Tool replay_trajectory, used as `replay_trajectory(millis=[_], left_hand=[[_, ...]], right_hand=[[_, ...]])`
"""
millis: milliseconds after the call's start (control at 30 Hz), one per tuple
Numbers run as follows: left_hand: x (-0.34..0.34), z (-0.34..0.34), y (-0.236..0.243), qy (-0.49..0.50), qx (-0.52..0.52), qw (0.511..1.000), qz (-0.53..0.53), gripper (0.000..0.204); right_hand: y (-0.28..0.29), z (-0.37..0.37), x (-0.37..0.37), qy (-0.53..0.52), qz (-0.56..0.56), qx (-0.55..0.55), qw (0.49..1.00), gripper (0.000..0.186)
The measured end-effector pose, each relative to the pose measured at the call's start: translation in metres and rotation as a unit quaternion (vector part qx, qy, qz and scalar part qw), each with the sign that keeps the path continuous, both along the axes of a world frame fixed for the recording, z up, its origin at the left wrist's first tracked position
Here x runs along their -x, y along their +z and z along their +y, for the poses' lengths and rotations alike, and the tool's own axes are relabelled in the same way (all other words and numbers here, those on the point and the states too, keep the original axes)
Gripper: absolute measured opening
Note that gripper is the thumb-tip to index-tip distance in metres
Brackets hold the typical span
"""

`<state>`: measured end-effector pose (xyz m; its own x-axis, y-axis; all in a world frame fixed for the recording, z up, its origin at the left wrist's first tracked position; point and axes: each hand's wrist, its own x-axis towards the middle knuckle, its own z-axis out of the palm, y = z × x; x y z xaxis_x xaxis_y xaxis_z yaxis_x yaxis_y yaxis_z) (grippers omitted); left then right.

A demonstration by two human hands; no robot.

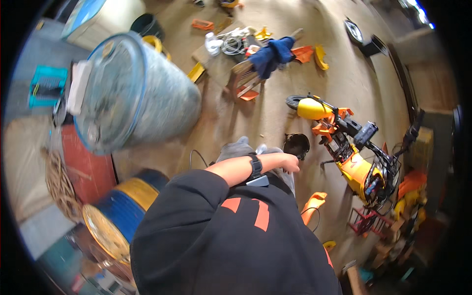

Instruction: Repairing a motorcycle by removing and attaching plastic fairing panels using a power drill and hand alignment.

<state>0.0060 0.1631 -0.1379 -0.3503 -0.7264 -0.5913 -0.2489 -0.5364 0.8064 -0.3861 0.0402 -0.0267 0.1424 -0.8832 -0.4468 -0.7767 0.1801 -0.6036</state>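
Observation:
My left arm bends across my black shirt, a dark watch on its wrist. At my right side my left hand is closed, its fingers curled; whatever they hold, if anything, is hidden. Just under the wrist a small grey box-like device shows at my waist. My right hand is not in view. To the right stands a partly stripped motorbike with yellow and orange panels, wiring bared at one end. A black bucket-like container is on the floor between my hand and the motorbike.
A large blue-grey drum stands at left, above a blue-and-yellow barrel. Ahead, dark blue cloth drapes a wooden stand, near loose panels. An orange panel lies right of me; a red crate is beyond it.

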Motion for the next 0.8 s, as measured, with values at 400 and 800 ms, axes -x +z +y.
replay_trajectory(millis=[400, 800], left_hand=[[0.111, 0.104, 0.067, 0.184, -0.030, 0.976, 0.116, 0.087], [0.152, 0.271, 0.034, 0.654, -0.136, 0.695, 0.264, 0.082]], right_hand=[[-0.083, 0.082, 0.165, 0.365, -0.013, -0.168, 0.916, 0.034], [-0.197, 0.049, -0.024, -0.107, -0.239, -0.439, 0.859, 0.013]])
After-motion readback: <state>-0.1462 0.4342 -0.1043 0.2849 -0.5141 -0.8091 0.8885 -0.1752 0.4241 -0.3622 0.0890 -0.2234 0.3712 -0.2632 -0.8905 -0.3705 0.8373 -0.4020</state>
